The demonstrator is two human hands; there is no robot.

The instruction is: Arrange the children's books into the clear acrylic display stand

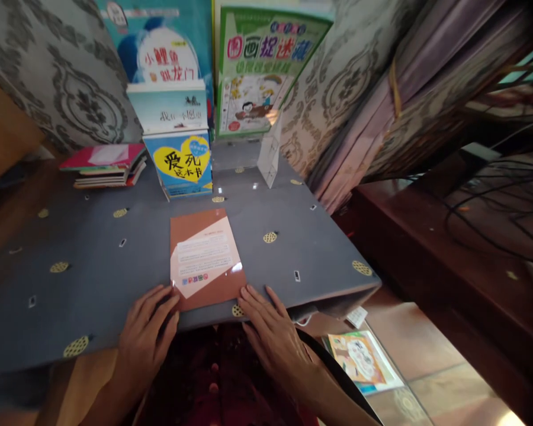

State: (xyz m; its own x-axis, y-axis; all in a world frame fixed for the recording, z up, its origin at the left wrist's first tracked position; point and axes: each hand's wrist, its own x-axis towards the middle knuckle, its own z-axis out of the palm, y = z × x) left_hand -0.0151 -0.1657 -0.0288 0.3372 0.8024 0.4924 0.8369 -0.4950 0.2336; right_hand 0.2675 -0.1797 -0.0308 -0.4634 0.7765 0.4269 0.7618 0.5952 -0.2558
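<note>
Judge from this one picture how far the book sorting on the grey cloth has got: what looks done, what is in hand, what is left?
Done: several books stand upright at the back and a flat pile lies beside them. In hand: the brown book lies flat at the table's near edge, with the left hand and right hand open at its lower corners. Left: it is not yet with the others; another book lies on the floor.

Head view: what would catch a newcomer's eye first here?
Probably the brown booklet lying flat near the front edge of the grey cloth-covered table, with the left hand and right hand resting open at its near corners. Behind it, a blue book with a yellow heart stands upright, and a green picture book leans against the patterned wall.
</note>
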